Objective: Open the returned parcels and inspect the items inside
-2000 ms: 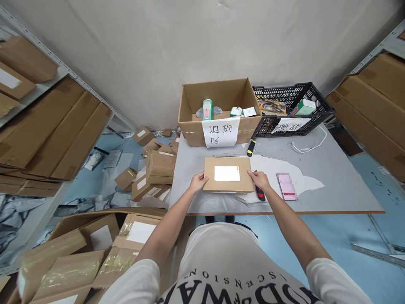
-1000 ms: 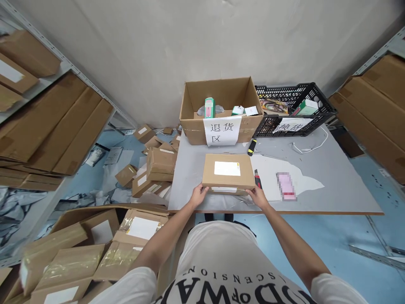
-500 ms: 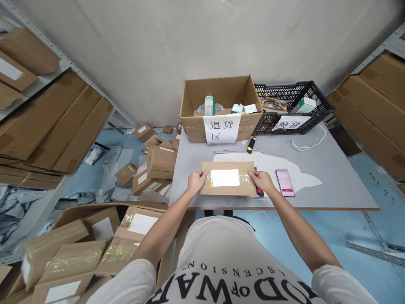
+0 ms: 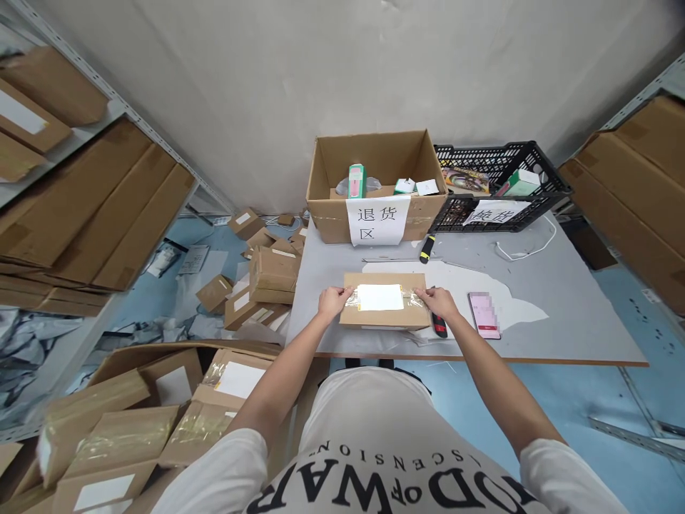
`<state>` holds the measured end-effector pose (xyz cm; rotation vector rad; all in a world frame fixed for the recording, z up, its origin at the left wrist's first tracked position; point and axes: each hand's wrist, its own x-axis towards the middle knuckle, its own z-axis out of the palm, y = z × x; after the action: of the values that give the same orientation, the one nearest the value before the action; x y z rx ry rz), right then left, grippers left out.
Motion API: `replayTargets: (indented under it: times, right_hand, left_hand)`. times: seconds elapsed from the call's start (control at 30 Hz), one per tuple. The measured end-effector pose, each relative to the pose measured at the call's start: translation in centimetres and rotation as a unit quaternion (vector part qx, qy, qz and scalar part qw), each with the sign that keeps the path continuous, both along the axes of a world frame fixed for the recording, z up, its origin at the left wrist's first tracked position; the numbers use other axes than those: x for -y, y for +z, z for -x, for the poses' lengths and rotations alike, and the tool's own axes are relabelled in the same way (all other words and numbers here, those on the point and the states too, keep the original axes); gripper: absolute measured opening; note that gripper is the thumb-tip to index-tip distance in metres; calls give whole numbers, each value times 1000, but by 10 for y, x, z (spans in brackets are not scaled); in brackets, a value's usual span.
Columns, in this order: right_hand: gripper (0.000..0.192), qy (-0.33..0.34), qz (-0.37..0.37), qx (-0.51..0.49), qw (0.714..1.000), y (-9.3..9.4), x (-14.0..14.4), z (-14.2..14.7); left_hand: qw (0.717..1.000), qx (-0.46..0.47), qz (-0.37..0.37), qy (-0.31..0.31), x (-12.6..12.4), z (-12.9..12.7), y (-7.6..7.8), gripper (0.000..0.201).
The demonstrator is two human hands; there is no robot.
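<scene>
A brown cardboard box [image 4: 384,319] with a white label [image 4: 380,297] and shiny clear tape on top is at the front of the table. My left hand [image 4: 332,301] grips its left end, thumb on the top. At the opposite end, my right hand [image 4: 439,300] holds the box the same way. Beside the right hand lies a red and black utility knife [image 4: 439,326], partly covered by the hand. A phone [image 4: 484,315] with a pink screen lies further right on white paper [image 4: 497,293].
Behind the box stand an open carton [image 4: 327,220] with a paper sign and a black plastic crate [image 4: 454,223], both holding small boxes. A yellow and black cutter [image 4: 427,249] lies before them. Taped parcels fill a large carton [image 4: 214,345] at lower left; more parcels [image 4: 274,271] lie on the floor.
The box has tilted slightly, so its near side now shows, and both hands have shifted a little with it. The camera view has moved slightly.
</scene>
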<state>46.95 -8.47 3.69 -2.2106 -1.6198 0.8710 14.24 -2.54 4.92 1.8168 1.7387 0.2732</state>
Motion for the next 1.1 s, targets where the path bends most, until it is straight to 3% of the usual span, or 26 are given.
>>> replayTargets:
  times: [0.67,0.8,0.87,0.97,1.1]
  right_hand:
    - [55,-34,-15,-33,999,-7,7,-1]
    - [58,-59,-3,-76,995,-11,11,-11]
    - [56,-88,-14,-46,995,-18,15,-22]
    - [48,-125,-12,40,991,-37,27,-40]
    - [53,-128,56,85,987,-67,44,-46]
  left_hand:
    - [1000,-5,-4,9,2,0,1,50]
    - [1000,-25,0,16,5,0,6,54]
    - [999,-34,-24,22,9,1,8,58]
    - [993,-20,-111,-24,24,1,9,66]
    - [960,11,-214,-180,59,-5,6,62]
